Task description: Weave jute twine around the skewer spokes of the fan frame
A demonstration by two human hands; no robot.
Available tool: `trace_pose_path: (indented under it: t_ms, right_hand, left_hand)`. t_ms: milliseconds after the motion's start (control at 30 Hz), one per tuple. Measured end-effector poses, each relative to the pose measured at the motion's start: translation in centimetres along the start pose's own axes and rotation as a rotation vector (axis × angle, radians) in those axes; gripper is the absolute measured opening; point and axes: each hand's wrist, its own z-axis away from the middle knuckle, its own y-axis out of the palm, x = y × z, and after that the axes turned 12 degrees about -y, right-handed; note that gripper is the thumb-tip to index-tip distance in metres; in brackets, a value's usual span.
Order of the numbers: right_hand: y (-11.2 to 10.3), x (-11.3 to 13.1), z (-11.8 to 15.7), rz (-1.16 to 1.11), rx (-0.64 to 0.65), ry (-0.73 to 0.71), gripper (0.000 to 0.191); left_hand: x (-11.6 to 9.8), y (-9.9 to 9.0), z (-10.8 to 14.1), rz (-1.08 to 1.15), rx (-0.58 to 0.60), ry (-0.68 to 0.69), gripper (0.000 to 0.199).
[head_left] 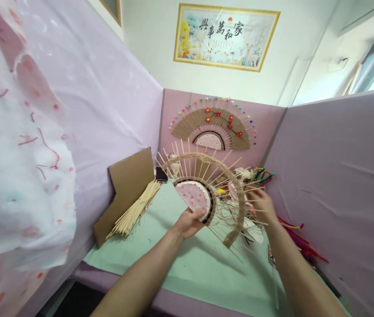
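Note:
My left hand [189, 223] is closed on the pink half-round base of a handmade fan [195, 196], thumb over the front. Thin wooden sticks spread from this base, and a woven band of brown twine [240, 204] runs in an arc across them. At the fan's right side, my right hand [260, 203] has its fingers curled near the stick ends. Sticks partly cover those fingers, and whatever they pinch does not show clearly. Loose strands of twine [228, 211] tangle behind the fan's right half.
A finished fan [213, 125] with red flowers and coloured beads hangs on the back panel. Left on the green table [160, 246] lie a bundle of sticks [136, 209] and brown cardboard [130, 180]. Coloured pipe cleaners [306, 244] lie at right. Purple-covered panels stand on both sides.

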Motion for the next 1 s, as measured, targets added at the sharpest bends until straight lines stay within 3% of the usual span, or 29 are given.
trace_pose_path:
  t_ms: [100,133,167,300,367,467,633,833,1000]
  right_hand:
    - [-2.1,3.1,-1.9,0.136,-0.545,0.016,0.031]
    - [-1.9,4.7,-2.2,0.162,-0.577,-0.048,0.03]
    - [-1.3,6.5,-2.3,0.194,-0.539,-0.133,0.027]
    - [3.6,12.8,-2.4,0.395,-0.163,-0.494,0.027]
    - [6.0,14.2,-2.6,0.519,-0.021,-0.609,0.034]
    - [8.3,14.3,-3.1,0.716,0.098,-0.629,0.046]
    - [9.8,13.5,-3.3,0.988,0.123,-0.572,0.054]
    - [9.8,13.7,-3.1,1.012,0.151,-0.591,0.047]
    - [10.2,14.8,-2.8,0.993,0.05,-0.624,0.044]
  left_hand:
    - [0.7,0.8,-1.3,0.044,-0.08,0.075,0.047]
    - [1.0,1.1,-1.8,0.055,-0.098,0.099,0.049]
    - [1.3,1.3,-2.4,0.065,-0.112,0.121,0.052]
    - [3.1,1.8,-4.0,0.09,-0.171,0.163,0.057]
    - [3.8,1.6,-4.2,0.085,-0.207,0.154,0.054]
    - [4.1,1.2,-3.8,0.074,-0.196,0.154,0.054]
    - [3.7,1.1,-3.3,0.06,-0.182,0.216,0.06]
    - [4.2,1.2,-3.4,0.05,-0.164,0.228,0.06]
    - [4.6,1.2,-3.7,0.054,-0.219,0.22,0.055]
